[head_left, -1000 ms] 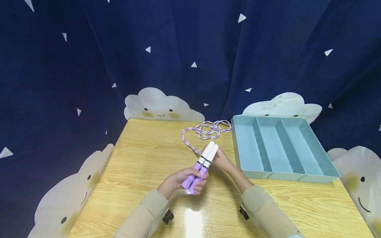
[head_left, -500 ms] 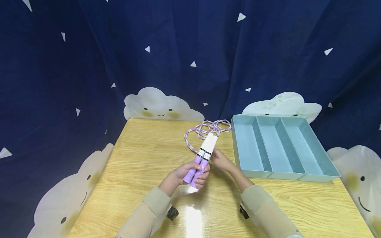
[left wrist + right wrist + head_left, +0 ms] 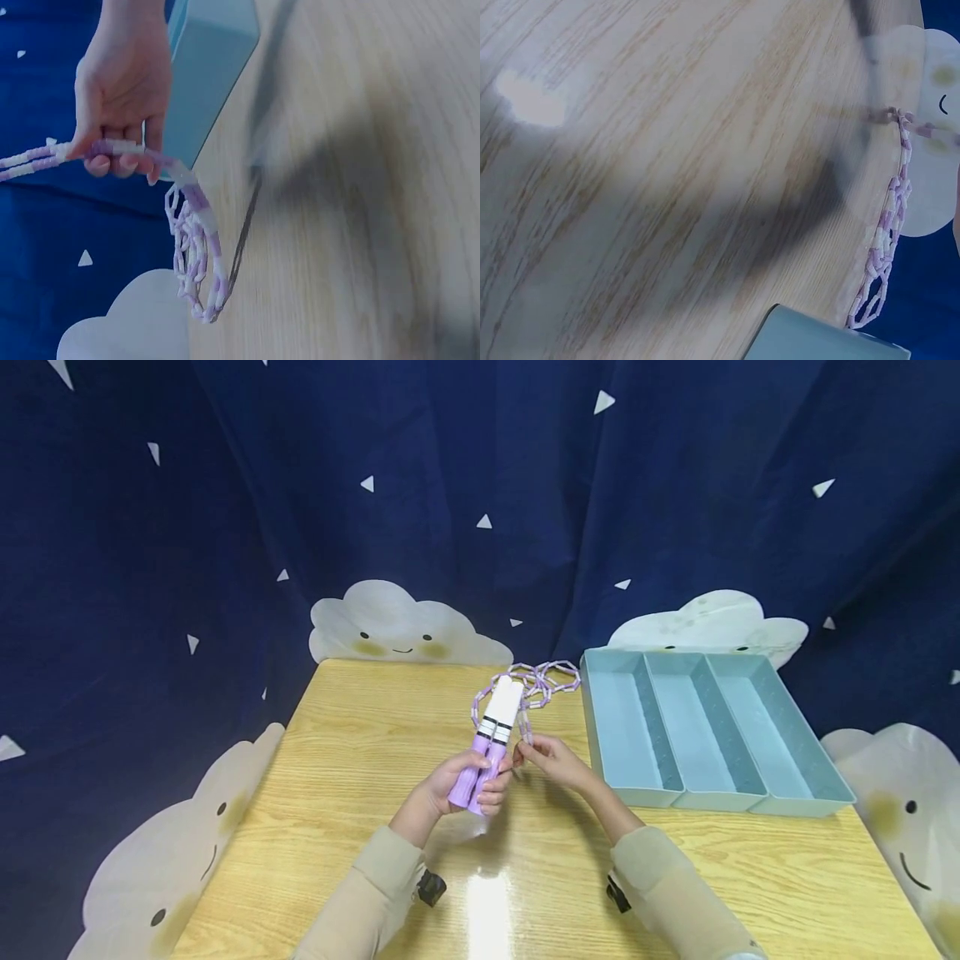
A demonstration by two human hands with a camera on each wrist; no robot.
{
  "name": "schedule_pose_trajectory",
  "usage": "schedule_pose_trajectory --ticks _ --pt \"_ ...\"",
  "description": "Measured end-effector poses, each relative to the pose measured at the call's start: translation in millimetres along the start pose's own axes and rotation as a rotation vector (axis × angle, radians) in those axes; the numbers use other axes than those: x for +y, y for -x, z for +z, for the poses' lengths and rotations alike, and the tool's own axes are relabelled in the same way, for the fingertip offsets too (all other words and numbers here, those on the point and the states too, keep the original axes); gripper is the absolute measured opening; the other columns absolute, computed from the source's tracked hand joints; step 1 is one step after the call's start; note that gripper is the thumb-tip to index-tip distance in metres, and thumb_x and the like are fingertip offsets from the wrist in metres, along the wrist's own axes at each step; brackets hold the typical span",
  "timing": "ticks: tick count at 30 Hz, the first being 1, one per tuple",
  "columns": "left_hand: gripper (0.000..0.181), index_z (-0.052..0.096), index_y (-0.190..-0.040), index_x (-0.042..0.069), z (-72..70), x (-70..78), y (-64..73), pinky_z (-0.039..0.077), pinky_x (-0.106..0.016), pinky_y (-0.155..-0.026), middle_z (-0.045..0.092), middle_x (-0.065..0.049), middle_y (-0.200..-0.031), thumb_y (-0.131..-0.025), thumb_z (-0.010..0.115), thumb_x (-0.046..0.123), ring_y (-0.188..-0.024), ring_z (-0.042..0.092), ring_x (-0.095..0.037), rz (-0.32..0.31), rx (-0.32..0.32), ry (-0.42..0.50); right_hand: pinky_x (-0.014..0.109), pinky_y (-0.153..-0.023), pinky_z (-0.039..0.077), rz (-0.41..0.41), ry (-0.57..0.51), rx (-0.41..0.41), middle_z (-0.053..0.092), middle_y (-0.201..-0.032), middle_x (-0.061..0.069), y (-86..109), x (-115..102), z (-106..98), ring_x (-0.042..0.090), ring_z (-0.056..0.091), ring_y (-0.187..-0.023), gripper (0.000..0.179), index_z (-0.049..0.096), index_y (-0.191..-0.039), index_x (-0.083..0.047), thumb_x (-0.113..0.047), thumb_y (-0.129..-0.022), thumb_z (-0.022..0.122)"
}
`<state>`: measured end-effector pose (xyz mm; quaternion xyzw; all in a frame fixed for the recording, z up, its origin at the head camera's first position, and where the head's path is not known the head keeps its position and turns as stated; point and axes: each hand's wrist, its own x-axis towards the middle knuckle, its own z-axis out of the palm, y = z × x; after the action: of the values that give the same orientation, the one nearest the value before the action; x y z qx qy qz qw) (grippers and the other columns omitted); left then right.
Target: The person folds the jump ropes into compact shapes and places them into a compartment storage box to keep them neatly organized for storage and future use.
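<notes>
A jump rope has two purple-and-white handles (image 3: 491,731) and a beaded cord (image 3: 555,675) in the same colours. In the head view my left hand (image 3: 450,785) grips both handles side by side, white ends pointing away, above the table. My right hand (image 3: 557,763), just to the right of the handles, pinches two strands of the cord. The left wrist view shows this right hand (image 3: 124,90) with its thumb and fingers round the strands, and the cord's looped part (image 3: 196,247) lying beyond. Only a sliver of a hand shows at the right wrist view's edge.
A light blue tray (image 3: 651,797) with three long compartments stands on the right of the wooden table (image 3: 360,743), close to my right hand. Behind the table hangs a dark blue curtain (image 3: 450,543) with white clouds and triangles.
My left hand has moved the handles away from me and, lately, to the left. My right hand, earlier partly behind them, now shows beside them with the cord strands in its fingers.
</notes>
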<state>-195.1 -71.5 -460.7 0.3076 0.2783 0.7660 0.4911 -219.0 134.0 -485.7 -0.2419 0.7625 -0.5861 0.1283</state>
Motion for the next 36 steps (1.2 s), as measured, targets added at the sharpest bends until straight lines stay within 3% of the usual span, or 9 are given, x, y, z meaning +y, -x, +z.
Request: schedule_pose_trajectory --ticks 6,12,18,26,36 --pt "0.013 0.04 -0.092 0.014 -3.7 4.3 2.9 0.035 -0.015 -0.051 0.036 0.006 -0.066 -0.086 0.041 0.026 -0.051 0.033 -0.006 0.05 0.018 -0.007 0.027 -0.074 0.046 -0.012 -0.018 -0.002 0.056 -0.08 0.032 2.4 0 -1 0.024 0.056 -0.076 0.025 0.057 -0.089 0.015 -0.001 -0.096 0.039" --pt "0.012 0.04 -0.092 0.014 -11.4 6.2 5.4 0.035 -0.015 -0.051 0.036 0.006 -0.066 -0.086 0.042 0.024 -0.051 0.033 -0.005 0.089 0.037 0.01 0.035 -0.064 0.045 -0.033 -0.087 -0.023 0.049 -0.072 0.036 4.3 6 -3 0.035 0.05 -0.064 0.028 0.052 -0.087 0.02 0.001 -0.096 0.034" --pt "0.011 0.041 -0.091 0.013 -14.9 7.4 7.5 0.035 -0.015 -0.05 0.036 0.005 -0.066 -0.086 0.04 0.022 -0.052 0.033 -0.006 0.105 0.049 0.015 0.024 -0.051 0.043 -0.048 -0.148 -0.069 0.043 -0.065 0.037 5.1 8 -3 0.03 0.046 -0.053 0.032 0.049 -0.085 0.022 0.0 -0.098 0.03" --pt "0.011 0.04 -0.091 0.013 -9.7 15.8 9.4 0.031 -0.015 -0.051 0.033 0.004 -0.067 -0.085 0.042 0.022 -0.054 0.023 -0.009 0.138 0.068 0.033 0.023 -0.046 0.042 -0.044 -0.175 -0.096 0.046 -0.062 0.033 7.6 10 -1 0.015 0.048 -0.05 0.028 0.049 -0.087 0.018 0.0 -0.098 0.03" --pt "0.011 0.039 -0.092 0.012 -13.2 18.9 13.5 0.03 -0.015 -0.051 0.029 0.003 -0.067 -0.086 0.04 0.021 -0.054 0.021 -0.01 0.171 0.083 0.031 0.019 -0.05 0.044 0.023 -0.211 -0.075 0.053 -0.073 0.031 12.0 9 1 0.011 0.054 -0.055 0.018 0.053 -0.096 0.008 -0.002 -0.096 0.038"
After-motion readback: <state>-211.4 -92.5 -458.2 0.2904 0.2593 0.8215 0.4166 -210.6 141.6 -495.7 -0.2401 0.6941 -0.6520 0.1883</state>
